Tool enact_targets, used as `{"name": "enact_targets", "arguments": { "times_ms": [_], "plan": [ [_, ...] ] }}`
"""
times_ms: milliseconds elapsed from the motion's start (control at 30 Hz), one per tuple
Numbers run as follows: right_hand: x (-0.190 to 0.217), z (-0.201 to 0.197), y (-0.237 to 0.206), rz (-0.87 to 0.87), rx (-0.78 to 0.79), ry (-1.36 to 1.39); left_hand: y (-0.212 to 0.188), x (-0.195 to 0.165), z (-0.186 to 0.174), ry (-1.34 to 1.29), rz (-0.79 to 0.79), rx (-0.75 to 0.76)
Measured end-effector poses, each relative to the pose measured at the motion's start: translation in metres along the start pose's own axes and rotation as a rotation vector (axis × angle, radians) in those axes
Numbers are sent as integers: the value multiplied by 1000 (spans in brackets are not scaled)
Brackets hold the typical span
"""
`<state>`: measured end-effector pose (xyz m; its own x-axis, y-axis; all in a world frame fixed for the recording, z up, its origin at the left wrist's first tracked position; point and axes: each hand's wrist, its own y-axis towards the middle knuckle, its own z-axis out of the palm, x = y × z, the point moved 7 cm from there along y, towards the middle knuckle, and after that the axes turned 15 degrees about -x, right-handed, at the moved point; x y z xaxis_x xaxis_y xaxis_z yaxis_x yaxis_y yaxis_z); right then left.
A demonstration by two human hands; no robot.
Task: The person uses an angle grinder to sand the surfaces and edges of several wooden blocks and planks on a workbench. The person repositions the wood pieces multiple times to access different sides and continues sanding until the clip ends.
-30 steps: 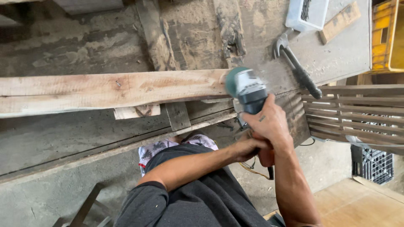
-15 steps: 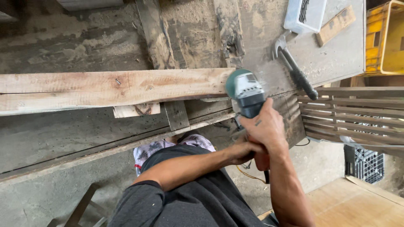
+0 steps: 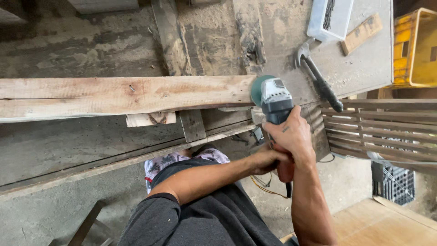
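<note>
The angle grinder (image 3: 273,98), grey-bodied with a green guard, sits at the right end of the long wooden plank (image 3: 123,95), its head touching the plank's end edge. The plank runs left to right across the dusty workbench (image 3: 91,45) and reaches the left border of the view.

The right hand (image 3: 296,136) is wrapped over the top of the grinder's body, fingers curled down around it in a firm grip, knuckles up and the wrist bent slightly, with the forearm rising straight from the bottom of the view. The left hand (image 3: 268,159) comes in from the left across the person's lap, forearm nearly level, and closes around the rear of the tool just below the right hand (how far its fingers wrap round is hidden behind the right wrist). Both hands touch each other at the tool's handle.

A small wood offcut (image 3: 150,119) lies against the plank's near edge, beside a dark upright strip. Past the plank's end the bench top is bare dusty board up to the hammer (image 3: 318,77), which lies diagonally just right of the grinder, near but apart. Further back are a white tray (image 3: 330,18) and a short wood block (image 3: 362,34), well clear. To the right, a slatted wooden frame (image 3: 387,132) stands close by the right wrist, and a yellow crate (image 3: 416,48) sits beyond the bench's right edge.
</note>
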<state>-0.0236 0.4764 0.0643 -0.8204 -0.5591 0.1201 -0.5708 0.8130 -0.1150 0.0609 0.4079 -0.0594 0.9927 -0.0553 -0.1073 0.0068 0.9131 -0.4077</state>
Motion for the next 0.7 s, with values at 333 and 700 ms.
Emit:
{"name": "enact_targets", "arguments": {
  "times_ms": [333, 700],
  "plan": [
    [42, 22, 23, -31, 120, 24, -2, -37, -16, -102, 117, -60],
    [84, 20, 8, -129, 7, -1, -21, -62, -33, -116, 145, -24]
  ]
}}
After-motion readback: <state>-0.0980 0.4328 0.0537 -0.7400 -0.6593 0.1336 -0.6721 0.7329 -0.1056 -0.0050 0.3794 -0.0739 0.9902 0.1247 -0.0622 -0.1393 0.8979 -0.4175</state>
